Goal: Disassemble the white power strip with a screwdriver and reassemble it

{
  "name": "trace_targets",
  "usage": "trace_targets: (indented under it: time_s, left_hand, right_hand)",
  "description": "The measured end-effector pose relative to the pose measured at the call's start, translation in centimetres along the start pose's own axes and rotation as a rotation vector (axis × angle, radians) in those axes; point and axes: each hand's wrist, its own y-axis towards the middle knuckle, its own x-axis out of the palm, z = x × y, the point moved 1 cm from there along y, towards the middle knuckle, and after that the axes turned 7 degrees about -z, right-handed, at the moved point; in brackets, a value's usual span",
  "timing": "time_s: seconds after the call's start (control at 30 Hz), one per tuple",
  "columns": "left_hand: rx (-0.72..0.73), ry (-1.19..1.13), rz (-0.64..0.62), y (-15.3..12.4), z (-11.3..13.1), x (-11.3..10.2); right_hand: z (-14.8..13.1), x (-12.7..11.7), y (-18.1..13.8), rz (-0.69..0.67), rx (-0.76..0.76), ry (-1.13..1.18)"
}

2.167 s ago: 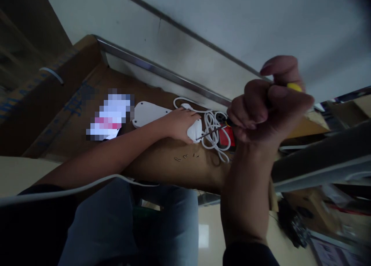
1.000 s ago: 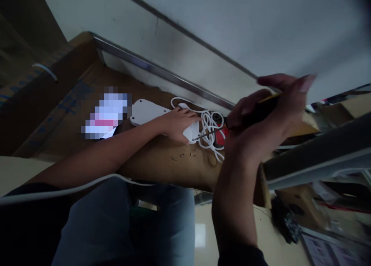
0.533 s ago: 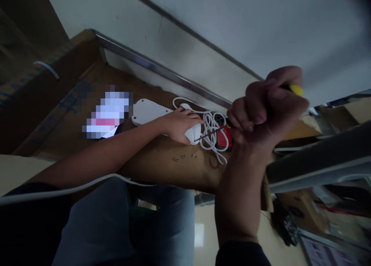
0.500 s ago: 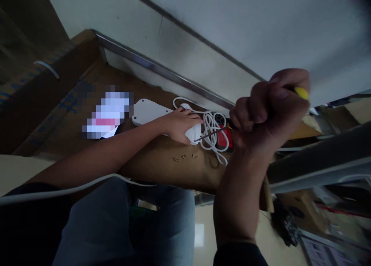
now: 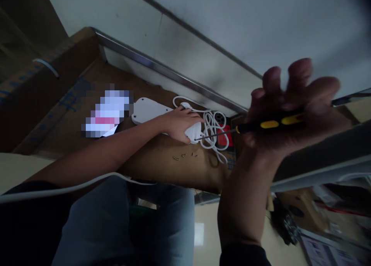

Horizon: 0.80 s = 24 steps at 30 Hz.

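A white power strip (image 5: 152,107), with small screw holes in the side facing up, lies on a cardboard surface (image 5: 199,175). My left hand (image 5: 181,124) grips its right end from above, fingers over the far edge and thumb on the near side. My right hand (image 5: 292,111) holds a yellow-and-black screwdriver (image 5: 269,124), its handle lying across the palm with the fingers loosened and partly spread. The screwdriver's thin shaft slants down to the left, its tip at the strip's right end. Several small screws (image 5: 184,155) lie in front of the strip.
A coiled white cable (image 5: 213,131) lies to the right of the strip, over a red-and-black object (image 5: 225,136). A lit, blurred-out screen (image 5: 108,111) is on the left. Behind runs a pale wall (image 5: 185,69) with a metal strip.
My right hand's fist has loosened around the screwdriver, its fingers spreading and the handle coming into view. The hand has shifted to the right. My left hand and the power strip have stayed put.
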Motion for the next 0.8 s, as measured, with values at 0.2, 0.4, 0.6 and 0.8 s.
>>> trace_targets:
  time_s: [0.2,0.4,0.6,0.8]
  left_hand:
    - [0.005,-0.013,0.015,0.1,-0.1,0.2]
    - [-0.001,-0.002,-0.002,0.0,0.1,0.0]
    - [-0.01,0.006,-0.02,-0.1,0.3,-0.3]
    - [0.011,0.007,0.002,0.1,-0.1,0.0]
  right_hand:
    - [-0.5,-0.5,0.4,-0.283,0.201,0.202]
    - [-1.2,2.0,-2.0,0.384,-0.176,-0.314]
    - [-2.1,1.3,-2.9,0.136,-0.047,-0.169]
    - [-0.1,0.0,-1.1,-0.12,-0.08,0.034]
